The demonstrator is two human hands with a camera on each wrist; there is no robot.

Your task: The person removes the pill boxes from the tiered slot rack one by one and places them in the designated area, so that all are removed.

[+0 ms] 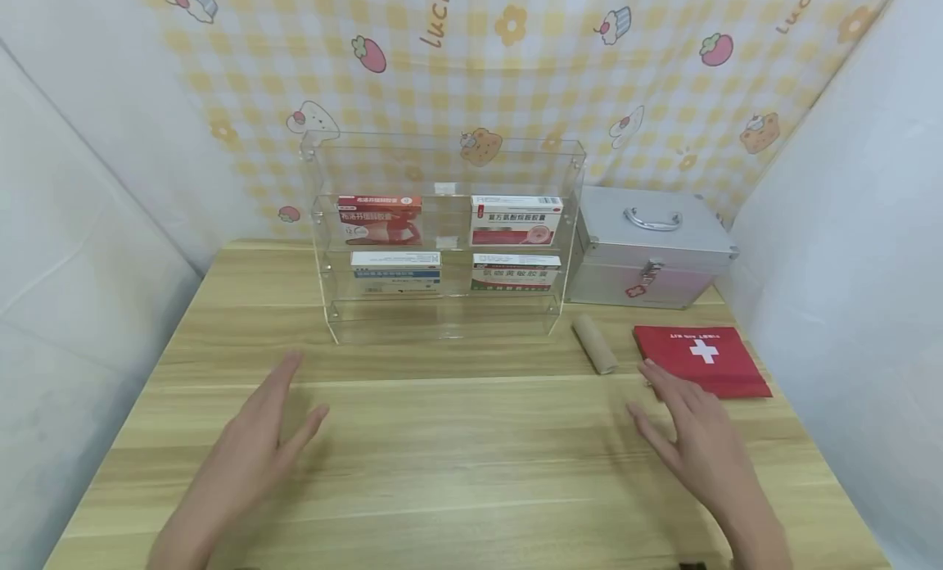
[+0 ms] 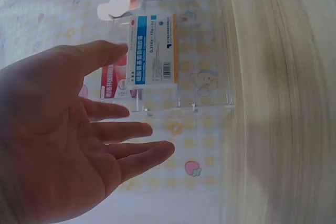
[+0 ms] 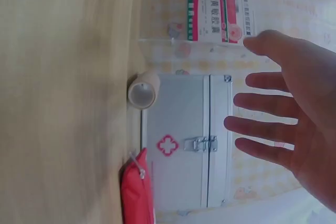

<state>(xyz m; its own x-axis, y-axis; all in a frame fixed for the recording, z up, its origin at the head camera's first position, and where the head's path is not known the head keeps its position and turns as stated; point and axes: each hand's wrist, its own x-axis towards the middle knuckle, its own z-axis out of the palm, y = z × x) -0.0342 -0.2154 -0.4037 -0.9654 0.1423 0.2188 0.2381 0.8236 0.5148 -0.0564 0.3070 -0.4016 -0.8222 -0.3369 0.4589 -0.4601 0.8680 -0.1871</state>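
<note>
My left hand (image 1: 254, 439) hovers over the left part of the table, fingers spread and holding nothing. Over on the right, my right hand (image 1: 696, 435) is just as bare, its fingertips overlapping the edge of a red first aid pouch (image 1: 725, 369) in the head view. Beyond both hands stands a clear acrylic rack (image 1: 442, 316) with medicine boxes on two tiers. Its upper tier bears a red box (image 1: 379, 222) and a white-and-red box (image 1: 516, 222). Below them sit a white-and-blue box (image 2: 152, 51) and a white box with green and red bands (image 1: 516, 273).
A silver case (image 1: 641, 263) with a top handle, front latch and red cross mark stands right of the rack. A tan roll (image 1: 593, 345) lies between rack and pouch. Behind hangs a yellow checked cloth (image 1: 442, 87); white sheeting (image 1: 847, 251) borders the wooden table (image 1: 442, 472).
</note>
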